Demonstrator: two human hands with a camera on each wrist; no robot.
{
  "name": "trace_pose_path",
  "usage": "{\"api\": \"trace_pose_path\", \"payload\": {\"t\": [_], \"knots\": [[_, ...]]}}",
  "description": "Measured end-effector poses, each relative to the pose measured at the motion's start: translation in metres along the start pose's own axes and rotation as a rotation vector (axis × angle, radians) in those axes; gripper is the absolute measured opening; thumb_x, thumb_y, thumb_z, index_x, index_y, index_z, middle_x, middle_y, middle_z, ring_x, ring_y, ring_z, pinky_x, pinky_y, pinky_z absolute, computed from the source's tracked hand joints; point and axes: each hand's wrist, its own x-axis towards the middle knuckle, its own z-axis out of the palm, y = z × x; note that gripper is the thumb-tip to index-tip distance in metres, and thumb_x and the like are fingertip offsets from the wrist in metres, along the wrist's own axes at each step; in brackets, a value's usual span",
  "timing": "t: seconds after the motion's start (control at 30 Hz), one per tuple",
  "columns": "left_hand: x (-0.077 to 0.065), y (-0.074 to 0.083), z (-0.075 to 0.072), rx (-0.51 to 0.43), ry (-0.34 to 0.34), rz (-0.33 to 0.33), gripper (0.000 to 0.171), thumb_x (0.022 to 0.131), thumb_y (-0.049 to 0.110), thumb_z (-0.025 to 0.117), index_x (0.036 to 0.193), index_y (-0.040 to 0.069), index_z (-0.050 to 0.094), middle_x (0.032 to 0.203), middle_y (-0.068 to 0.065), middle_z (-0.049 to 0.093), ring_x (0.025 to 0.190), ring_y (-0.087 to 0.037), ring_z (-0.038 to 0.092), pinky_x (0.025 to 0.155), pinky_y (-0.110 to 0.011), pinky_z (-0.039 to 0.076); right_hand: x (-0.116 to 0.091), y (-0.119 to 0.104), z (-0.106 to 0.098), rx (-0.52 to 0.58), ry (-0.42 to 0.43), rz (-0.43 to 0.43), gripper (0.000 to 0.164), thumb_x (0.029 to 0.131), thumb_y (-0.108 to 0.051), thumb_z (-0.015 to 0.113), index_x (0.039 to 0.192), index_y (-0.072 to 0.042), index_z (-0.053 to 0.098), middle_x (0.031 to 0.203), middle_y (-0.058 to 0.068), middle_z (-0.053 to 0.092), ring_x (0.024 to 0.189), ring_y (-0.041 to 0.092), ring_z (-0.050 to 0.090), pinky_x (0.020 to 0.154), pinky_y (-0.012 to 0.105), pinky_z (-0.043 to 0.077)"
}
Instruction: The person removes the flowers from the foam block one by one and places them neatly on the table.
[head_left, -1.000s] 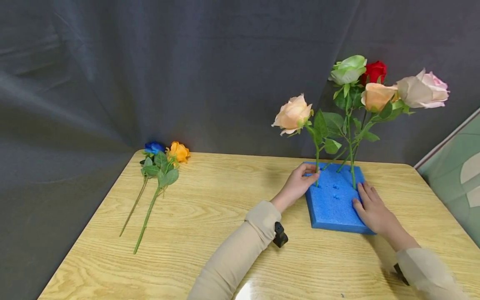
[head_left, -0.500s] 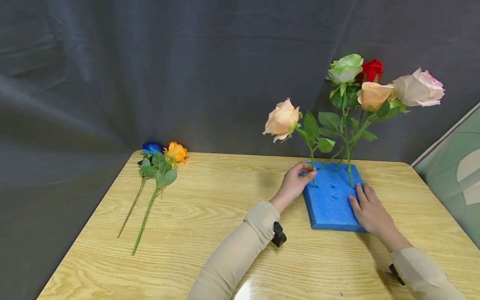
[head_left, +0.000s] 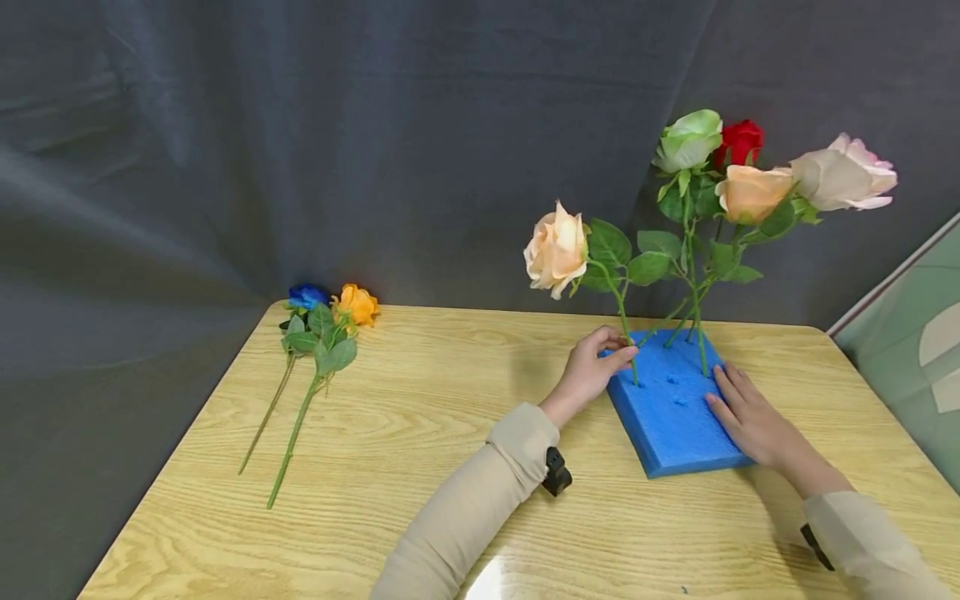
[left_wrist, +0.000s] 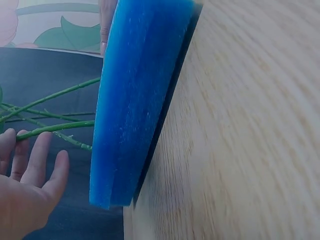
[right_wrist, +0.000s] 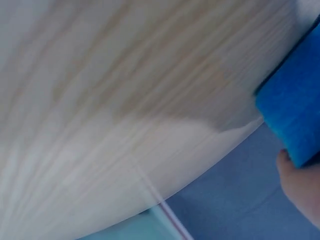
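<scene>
A blue foam block (head_left: 675, 433) lies on the table in the head view, with several artificial roses standing in it. My left hand (head_left: 588, 367) pinches the stem of the pale peach rose (head_left: 557, 250) low down, at the block's left side. That stem (left_wrist: 55, 128) also shows between thumb and fingers in the left wrist view, its lower end in the foam. My right hand (head_left: 757, 417) rests on the block's right edge with fingers extended. Behind stand a light green rose (head_left: 690, 140), a red rose (head_left: 741, 143), an orange-peach rose (head_left: 752, 193) and a pale pink rose (head_left: 843, 175).
A blue rose (head_left: 307, 296) and a yellow-orange rose (head_left: 356, 305) lie at the left of the wooden table (head_left: 420, 383), stems toward the front. Small holes show in the foam's top. A dark curtain (head_left: 450, 150) hangs behind the table.
The foam block has turned slightly, its near end swinging right and toward me. The pale peach rose's bloom has moved left and down and turned. Both hands keep their places on stem and block.
</scene>
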Motion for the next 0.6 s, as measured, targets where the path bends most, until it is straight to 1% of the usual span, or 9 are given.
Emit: {"api": "trace_pose_path", "payload": {"t": [0.13,0.2,0.27,0.4,0.5,0.6], "knots": [[-0.003,0.001,0.001,0.000,-0.021,0.005,0.021,0.095,0.014,0.058,0.110,-0.001,0.059,0.111,-0.019,0.064,0.100,-0.031,0.068,0.084,-0.026,0.058,-0.001,0.005,-0.003,0.027,-0.010,-0.034,0.061,0.106,-0.030,0.026,0.151,0.005,0.004,0.155,0.034,0.001,0.144,0.050,-0.006,0.117,0.062,-0.004],[-0.003,0.000,0.001,-0.003,-0.023,0.010,0.020,0.095,0.013,0.058,0.109,-0.001,0.059,0.110,-0.019,0.064,0.099,-0.031,0.068,0.084,-0.026,0.058,-0.001,0.005,-0.005,0.023,-0.020,-0.040,0.061,0.106,-0.030,0.026,0.150,0.006,0.004,0.155,0.034,0.001,0.144,0.049,-0.007,0.118,0.062,-0.004],[-0.003,-0.001,0.001,-0.014,-0.020,0.009,0.019,0.095,0.013,0.058,0.109,-0.002,0.058,0.109,-0.020,0.064,0.099,-0.031,0.068,0.085,-0.027,0.058,0.000,0.002,-0.006,0.003,-0.020,-0.036,0.062,0.106,-0.029,0.027,0.149,0.009,0.006,0.154,0.036,0.004,0.143,0.051,-0.004,0.116,0.064,0.000],[-0.003,-0.005,-0.002,-0.053,0.003,0.003,0.017,0.095,0.009,0.058,0.107,-0.003,0.057,0.107,-0.022,0.064,0.099,-0.036,0.067,0.085,-0.031,0.058,0.003,-0.011,-0.003,-0.051,-0.009,0.006,0.062,0.106,-0.029,0.025,0.147,0.014,0.009,0.151,0.039,0.007,0.141,0.054,0.002,0.110,0.071,0.008],[-0.003,-0.007,-0.005,-0.066,0.026,0.005,0.017,0.095,0.009,0.058,0.105,-0.004,0.057,0.104,-0.022,0.063,0.097,-0.038,0.068,0.084,-0.031,0.059,0.003,-0.019,0.001,-0.073,0.012,0.051,0.062,0.105,-0.030,0.020,0.146,0.015,0.009,0.150,0.040,0.007,0.140,0.055,0.005,0.107,0.074,0.008],[-0.003,-0.007,-0.007,-0.063,0.051,0.007,0.016,0.095,0.009,0.059,0.104,-0.003,0.057,0.102,-0.022,0.063,0.096,-0.038,0.068,0.084,-0.032,0.059,0.003,-0.024,0.006,-0.081,0.036,0.080,0.066,0.105,-0.035,0.019,0.146,0.015,0.009,0.150,0.040,0.007,0.140,0.055,0.005,0.106,0.074,0.007]]}}
